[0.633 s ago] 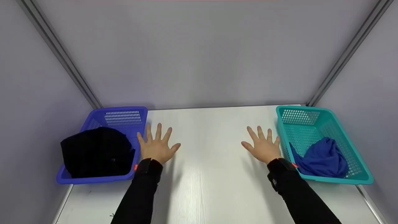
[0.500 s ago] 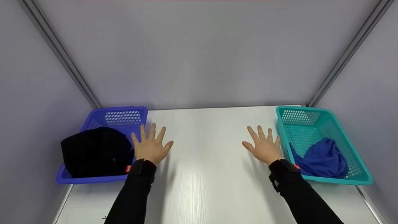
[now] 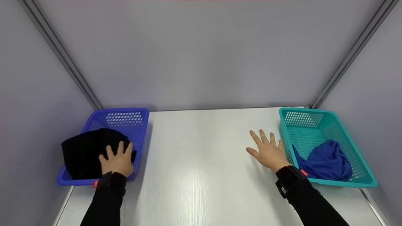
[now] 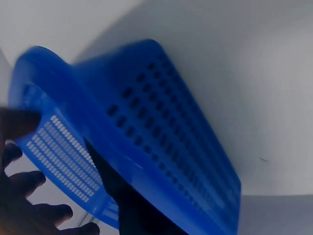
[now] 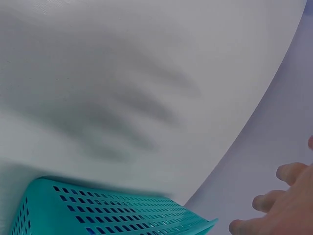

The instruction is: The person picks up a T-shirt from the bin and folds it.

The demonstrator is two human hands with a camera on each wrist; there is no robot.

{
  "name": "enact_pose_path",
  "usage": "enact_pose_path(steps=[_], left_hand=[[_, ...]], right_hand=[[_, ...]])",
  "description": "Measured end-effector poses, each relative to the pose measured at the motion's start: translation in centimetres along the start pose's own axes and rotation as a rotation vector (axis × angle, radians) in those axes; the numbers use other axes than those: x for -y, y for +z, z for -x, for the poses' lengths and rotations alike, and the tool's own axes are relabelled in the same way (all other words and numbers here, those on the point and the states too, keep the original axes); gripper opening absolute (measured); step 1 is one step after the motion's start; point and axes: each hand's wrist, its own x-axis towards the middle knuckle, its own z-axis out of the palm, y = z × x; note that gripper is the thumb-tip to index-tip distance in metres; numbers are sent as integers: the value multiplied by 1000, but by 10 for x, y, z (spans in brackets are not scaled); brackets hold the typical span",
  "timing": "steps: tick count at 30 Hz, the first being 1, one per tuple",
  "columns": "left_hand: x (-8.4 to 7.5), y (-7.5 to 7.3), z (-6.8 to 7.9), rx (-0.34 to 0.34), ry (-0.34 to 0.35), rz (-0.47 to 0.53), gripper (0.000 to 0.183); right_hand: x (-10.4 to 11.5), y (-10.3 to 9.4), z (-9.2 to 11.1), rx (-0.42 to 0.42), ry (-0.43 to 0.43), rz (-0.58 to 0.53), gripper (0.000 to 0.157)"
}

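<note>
Below left grip [image 3: 116, 160], black cloth [image 3: 84, 153] (basket [image 3: 133, 130] around)

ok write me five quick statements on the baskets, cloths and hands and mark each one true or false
1. The black cloth sits in the blue basket. True.
2. The blue cloth lies in the teal basket. True.
3. The two baskets are stacked together. False: they stand apart, at opposite sides of the table.
4. In the head view, the left hand is over the black cloth. True.
5. The blue cloth is gripped by a hand. False: the right hand, the nearer one, holds nothing and has its fingers spread.
</note>
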Motion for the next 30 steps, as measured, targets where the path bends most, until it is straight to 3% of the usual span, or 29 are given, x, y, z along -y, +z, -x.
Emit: enact_pose_path(steps=[7,11,14,17,22,25,27,30], left_hand=[[13,4,4,143,11,7,82],[12,1,7,318,-13,-1,92],[4,-8,13,465,-61,11,119],[-7,-15,20,556,-101,56,134],[-16,-22,33,641,-135,119,113],[-19,-26,37,668,-111,127,91],[-21,-27,40,654,-60,106,72],[-25,-27,45,572,31,30,47]], right_hand=[[2,2,2,18,-5,-6,73],[4,3,1,34,-6,0,75],[5,3,0,49,-5,0,76],[6,3,1,61,-7,2,76],[11,7,2,75,-45,10,76],[17,12,3,89,-75,-4,76],[23,18,3,99,-100,-21,76],[37,30,4,123,-143,-57,76]])
